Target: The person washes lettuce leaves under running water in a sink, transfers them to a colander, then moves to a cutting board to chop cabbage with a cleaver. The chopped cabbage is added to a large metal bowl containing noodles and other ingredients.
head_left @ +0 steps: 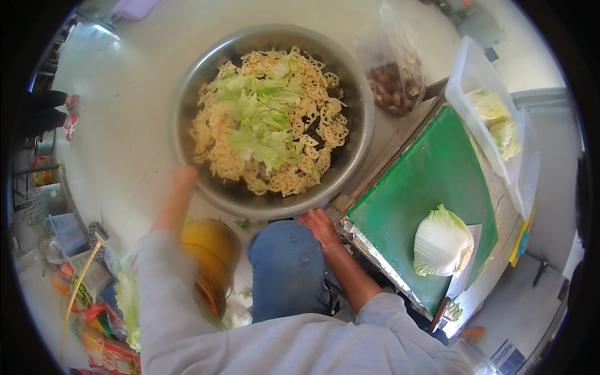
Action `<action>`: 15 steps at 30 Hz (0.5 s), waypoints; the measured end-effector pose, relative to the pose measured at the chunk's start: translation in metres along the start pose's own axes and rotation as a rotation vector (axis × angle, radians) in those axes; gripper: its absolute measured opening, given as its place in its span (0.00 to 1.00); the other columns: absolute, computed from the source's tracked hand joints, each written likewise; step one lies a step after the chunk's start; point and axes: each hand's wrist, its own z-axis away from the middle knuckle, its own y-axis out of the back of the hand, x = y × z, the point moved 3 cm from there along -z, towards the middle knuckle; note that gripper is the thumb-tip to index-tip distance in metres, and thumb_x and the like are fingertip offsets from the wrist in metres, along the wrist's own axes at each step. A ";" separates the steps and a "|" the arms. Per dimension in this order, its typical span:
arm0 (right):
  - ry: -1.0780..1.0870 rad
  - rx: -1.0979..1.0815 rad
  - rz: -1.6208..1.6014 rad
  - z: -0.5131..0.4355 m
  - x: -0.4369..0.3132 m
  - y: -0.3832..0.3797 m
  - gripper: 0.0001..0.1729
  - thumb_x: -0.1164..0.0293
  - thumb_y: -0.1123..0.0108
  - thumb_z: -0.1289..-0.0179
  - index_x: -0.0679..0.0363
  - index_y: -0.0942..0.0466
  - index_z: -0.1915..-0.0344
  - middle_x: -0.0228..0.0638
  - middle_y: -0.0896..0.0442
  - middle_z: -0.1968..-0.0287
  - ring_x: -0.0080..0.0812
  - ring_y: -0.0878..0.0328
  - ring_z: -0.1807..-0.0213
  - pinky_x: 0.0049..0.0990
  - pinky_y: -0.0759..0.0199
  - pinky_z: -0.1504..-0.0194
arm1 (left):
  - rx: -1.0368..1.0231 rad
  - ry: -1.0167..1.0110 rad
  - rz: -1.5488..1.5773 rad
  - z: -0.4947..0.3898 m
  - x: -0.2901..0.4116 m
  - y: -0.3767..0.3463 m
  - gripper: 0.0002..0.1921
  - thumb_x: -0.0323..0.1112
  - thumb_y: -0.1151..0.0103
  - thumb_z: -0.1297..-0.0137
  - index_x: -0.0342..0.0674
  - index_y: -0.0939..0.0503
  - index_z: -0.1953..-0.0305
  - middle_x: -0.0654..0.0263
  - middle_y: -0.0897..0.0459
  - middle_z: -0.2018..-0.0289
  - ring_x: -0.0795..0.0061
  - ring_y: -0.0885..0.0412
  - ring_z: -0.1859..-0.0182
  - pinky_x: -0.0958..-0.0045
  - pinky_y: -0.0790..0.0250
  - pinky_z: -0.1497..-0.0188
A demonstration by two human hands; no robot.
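Note:
A wide steel basin [363,154] holds pale sliced lotus root [323,119], with torn green-white cabbage leaves [262,108] heaped over its middle. My left hand [184,177] is blurred at the basin's lower left rim; its fingers cannot be made out. At the near rim, my right hand [319,228] has its fingertips by the steel, beside my right knee. Whether either hand grips the rim is unclear. To my right, a napa cabbage [440,243] lies on a green cutting board [403,187], against the blade of a cleaver [464,267].
A clear plastic bag of brown mushrooms [396,86] stands right of the basin. Beyond the board, a white plastic tub [468,70] holds cabbages [492,117]. A yellow bucket [211,248] sits by my left leg. Packaging and bags [108,337] litter the lower left. Another person's shoes [71,126] show far left.

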 end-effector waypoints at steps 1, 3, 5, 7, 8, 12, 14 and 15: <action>0.001 -0.091 0.049 0.002 0.003 -0.007 0.14 0.70 0.39 0.25 0.53 0.25 0.43 0.34 0.17 0.47 0.33 0.17 0.50 0.33 0.21 0.46 | -0.032 -0.143 -0.296 0.010 0.006 0.003 0.19 0.41 0.34 0.38 0.33 0.17 0.52 0.51 0.13 0.58 0.49 0.14 0.56 0.47 0.22 0.58; -0.021 -0.157 0.115 0.003 0.007 -0.014 0.12 0.70 0.39 0.25 0.53 0.24 0.45 0.32 0.17 0.47 0.32 0.18 0.48 0.33 0.21 0.45 | -0.081 -0.345 -0.737 0.026 0.017 0.003 0.18 0.43 0.30 0.41 0.38 0.14 0.55 0.56 0.12 0.58 0.53 0.13 0.56 0.49 0.22 0.59; 0.092 -0.050 0.043 0.000 0.001 -0.010 0.13 0.69 0.39 0.25 0.54 0.24 0.44 0.32 0.17 0.47 0.32 0.18 0.46 0.33 0.21 0.44 | -0.102 -0.397 -0.854 0.044 0.027 0.000 0.18 0.47 0.26 0.45 0.42 0.12 0.59 0.61 0.11 0.58 0.56 0.12 0.56 0.50 0.23 0.59; 0.131 0.026 -0.042 -0.002 -0.007 0.003 0.12 0.70 0.39 0.25 0.56 0.24 0.44 0.32 0.16 0.47 0.32 0.17 0.46 0.33 0.21 0.43 | -0.138 -0.499 -0.741 0.067 0.046 -0.022 0.19 0.49 0.26 0.45 0.42 0.12 0.60 0.62 0.10 0.60 0.57 0.12 0.58 0.50 0.22 0.61; 0.136 0.065 -0.092 -0.002 -0.010 0.009 0.12 0.70 0.39 0.25 0.57 0.24 0.45 0.32 0.16 0.48 0.32 0.17 0.45 0.33 0.21 0.43 | -0.204 -0.506 -0.616 0.077 0.056 -0.024 0.18 0.49 0.28 0.43 0.41 0.12 0.59 0.61 0.10 0.61 0.57 0.12 0.60 0.51 0.22 0.63; -0.061 0.024 -0.035 0.015 -0.002 0.022 0.13 0.70 0.41 0.24 0.61 0.23 0.43 0.33 0.15 0.50 0.31 0.17 0.44 0.34 0.22 0.41 | -0.501 -0.068 0.346 0.116 0.081 -0.017 0.18 0.46 0.36 0.34 0.35 0.15 0.55 0.55 0.11 0.64 0.55 0.12 0.69 0.55 0.19 0.70; -0.100 0.019 0.170 0.038 0.004 0.032 0.17 0.67 0.40 0.24 0.62 0.24 0.41 0.36 0.16 0.47 0.34 0.17 0.44 0.35 0.22 0.41 | -0.710 0.172 0.599 0.133 0.086 -0.002 0.18 0.44 0.40 0.29 0.33 0.16 0.53 0.53 0.11 0.66 0.54 0.13 0.73 0.57 0.18 0.73; -0.038 0.017 0.253 0.051 0.002 0.035 0.20 0.65 0.40 0.25 0.61 0.25 0.38 0.40 0.17 0.45 0.36 0.17 0.44 0.35 0.23 0.42 | -0.752 0.141 0.446 0.139 0.090 0.015 0.18 0.43 0.42 0.27 0.31 0.17 0.52 0.51 0.11 0.67 0.53 0.13 0.75 0.58 0.17 0.75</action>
